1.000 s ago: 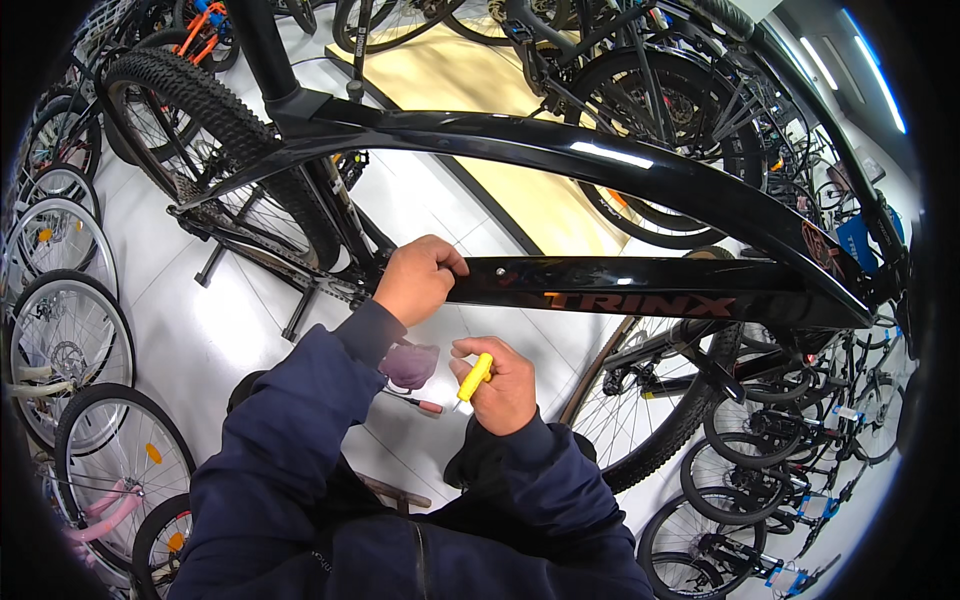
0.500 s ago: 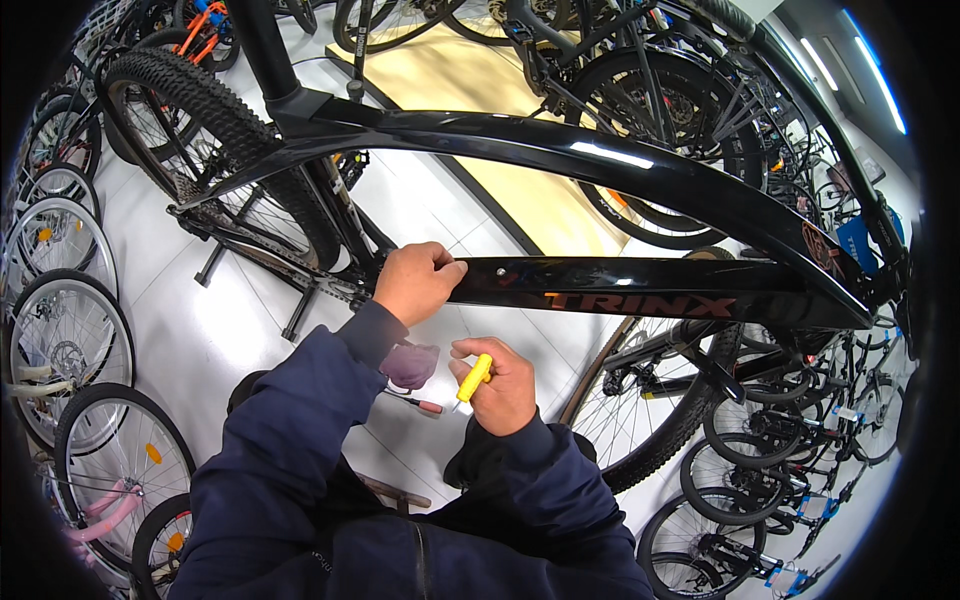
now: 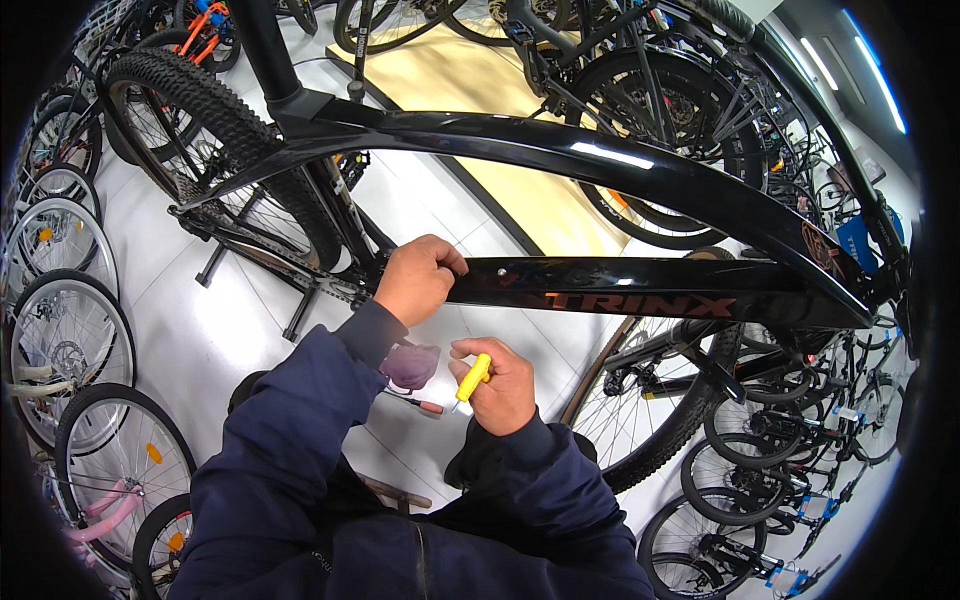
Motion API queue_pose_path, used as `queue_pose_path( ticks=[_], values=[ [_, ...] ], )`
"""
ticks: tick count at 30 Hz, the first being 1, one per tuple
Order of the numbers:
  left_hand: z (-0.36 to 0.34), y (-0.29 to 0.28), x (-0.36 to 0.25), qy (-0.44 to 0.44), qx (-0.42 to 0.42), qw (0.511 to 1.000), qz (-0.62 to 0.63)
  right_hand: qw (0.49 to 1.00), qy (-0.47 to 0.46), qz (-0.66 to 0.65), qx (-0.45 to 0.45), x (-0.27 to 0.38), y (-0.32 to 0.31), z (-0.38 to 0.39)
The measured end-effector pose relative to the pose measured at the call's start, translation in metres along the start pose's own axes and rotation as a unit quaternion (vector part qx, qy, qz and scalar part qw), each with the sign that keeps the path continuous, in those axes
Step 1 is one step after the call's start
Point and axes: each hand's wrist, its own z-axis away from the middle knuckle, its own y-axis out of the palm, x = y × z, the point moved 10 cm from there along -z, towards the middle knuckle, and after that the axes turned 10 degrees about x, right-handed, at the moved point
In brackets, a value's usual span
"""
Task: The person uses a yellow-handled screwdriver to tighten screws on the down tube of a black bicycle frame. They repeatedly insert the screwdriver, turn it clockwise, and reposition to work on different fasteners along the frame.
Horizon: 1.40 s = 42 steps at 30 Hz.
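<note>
Two hands (image 3: 418, 280) (image 3: 500, 385); one yellow-handled tool (image 3: 471, 378); one black bike frame (image 3: 640, 285).

Bright, even indoor light from ceiling strips (image 3: 868, 82) at the upper right of the frame; a white glare streak lies on the black bicycle frame (image 3: 610, 155). Shadows on the pale floor (image 3: 225, 330) are soft. Fisheye bending and dark vignetting ring the edges; the centre is sharp

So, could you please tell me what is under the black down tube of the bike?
Below the down tube, the right hand grips a yellow-handled tool over white floor. The tool's tip is hidden.
</note>
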Motion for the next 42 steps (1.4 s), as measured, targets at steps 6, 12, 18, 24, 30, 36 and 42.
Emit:
queue_pose_path(
  ticks=[6,12,18,24,30,36,42],
  values=[
    [0.0,0.004,0.016,-0.067,0.016,0.997,-0.017,1.0,0.015,-0.001,0.003,-0.001,0.0,0.0],
    [0.0,0.001,0.009,-0.03,-0.003,1.0,-0.002,1.0,0.017,-0.018,0.003,0.001,0.001,0.0],
    [-0.001,0.0,0.003,0.001,0.001,1.0,-0.03,0.999,0.024,-0.03,0.005,0.0,0.002,0.001],
    [-0.001,0.005,0.019,-0.085,0.02,0.996,-0.035,1.0,0.016,-0.003,0.005,0.0,0.001,0.0],
    [0.0,0.0,-0.003,0.029,-0.012,0.999,-0.015,1.0,0.02,-0.008,0.006,-0.002,0.001,0.0],
    [0.001,0.004,0.015,-0.071,0.007,0.997,-0.03,1.0,0.021,-0.013,0.007,0.0,0.001,0.0],
    [0.0,0.002,0.005,-0.009,-0.018,1.0,0.012,1.0,0.018,-0.013,0.009,-0.001,0.002,0.0]
  ],
)
